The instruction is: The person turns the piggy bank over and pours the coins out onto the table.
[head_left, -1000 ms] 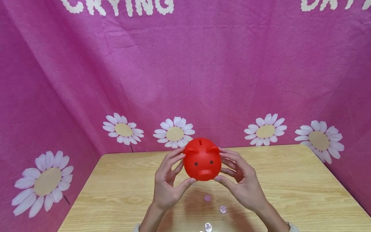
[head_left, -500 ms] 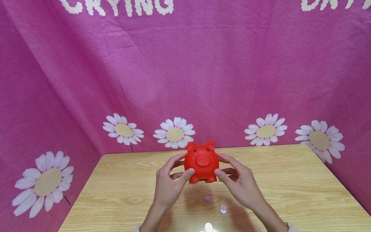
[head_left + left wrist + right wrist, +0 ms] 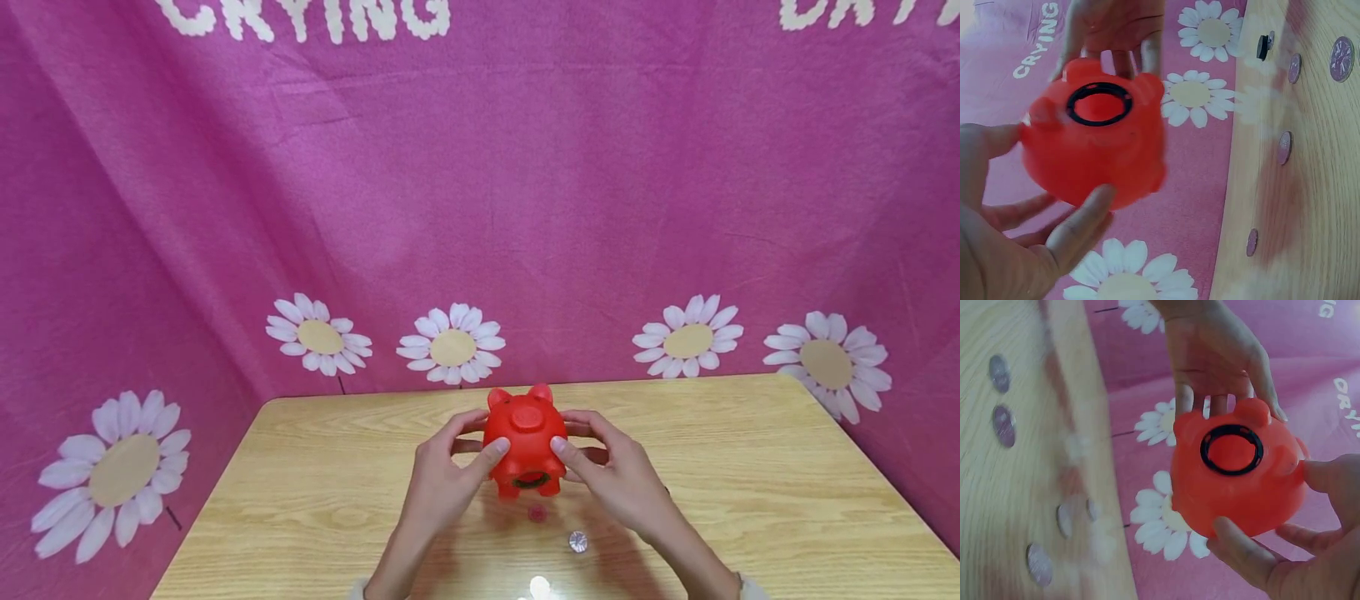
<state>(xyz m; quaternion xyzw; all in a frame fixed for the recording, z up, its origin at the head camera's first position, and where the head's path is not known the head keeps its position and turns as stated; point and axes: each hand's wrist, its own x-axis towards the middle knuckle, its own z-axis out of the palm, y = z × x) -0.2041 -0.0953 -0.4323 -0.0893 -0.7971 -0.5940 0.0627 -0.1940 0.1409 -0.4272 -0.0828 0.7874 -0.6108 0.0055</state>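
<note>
A red piggy bank [image 3: 527,442] is held up over the wooden table by both hands, snout tipped upward and feet toward the camera. My left hand [image 3: 450,479] grips its left side, thumb on the front and fingers behind. On the other side my right hand [image 3: 618,482] holds it the same way. Both wrist views show the round hole in its belly, edged by a black ring [image 3: 1099,124], with the red inside visible through it. Below lie several coins, among them a silver one [image 3: 577,542] and a pinkish one [image 3: 537,514].
In the left wrist view a small black plug-like piece [image 3: 1262,47] stands on the table [image 3: 1310,187] near more coins [image 3: 1341,59]. A pink cloth [image 3: 480,208] with daisies and white lettering hangs behind and along the sides of the table.
Both hands have tilted the piggy bank back, so its slot has turned out of sight and its snout, feet and belly hole now show. It has also come slightly lower.
</note>
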